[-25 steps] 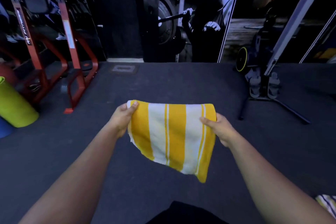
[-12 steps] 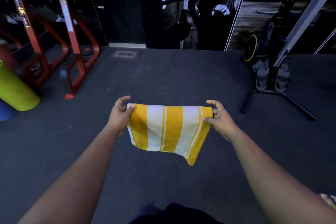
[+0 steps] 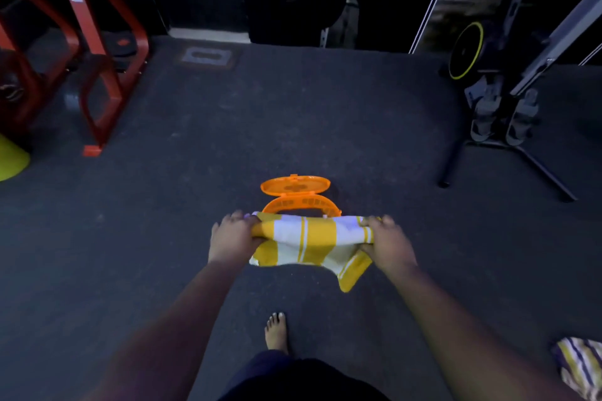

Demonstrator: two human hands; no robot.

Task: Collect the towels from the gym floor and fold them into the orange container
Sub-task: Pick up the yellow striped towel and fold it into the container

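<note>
The left hand (image 3: pixel 232 239) is curled round the left end of a folded yellow-and-white striped cloth towel (image 3: pixel 309 242), fingers over the top edge and thumb tucked beneath; the right hand (image 3: pixel 386 242) grips the opposite end the same way, so the towel spans the gap between the two hands, bunched along its upper fold; a loose yellow corner droops below and just inside the right hand. Just beyond both hands, partly hidden behind the towel's top edge, stands the orange slotted plastic container (image 3: pixel 301 205); its oval hinged lid (image 3: pixel 295 185) is flipped open on the far side, away from the hands. Whether the towel touches the container's rim cannot be told. Below the hands, between the two forearms, a bare foot (image 3: pixel 277 332) rests on the dark speckled rubber gym floor (image 3: pixel 293 114). Near the right elbow, at the lower right edge, lies a second towel with purple and yellow stripes (image 3: pixel 581 368), only partly in view. Well to the left of the left hand stands a red steel rack frame (image 3: pixel 107 75); far off to the right of the right hand a black machine with a yellow-rimmed wheel (image 3: pixel 465 50) sits on a dark metal stand.
</note>
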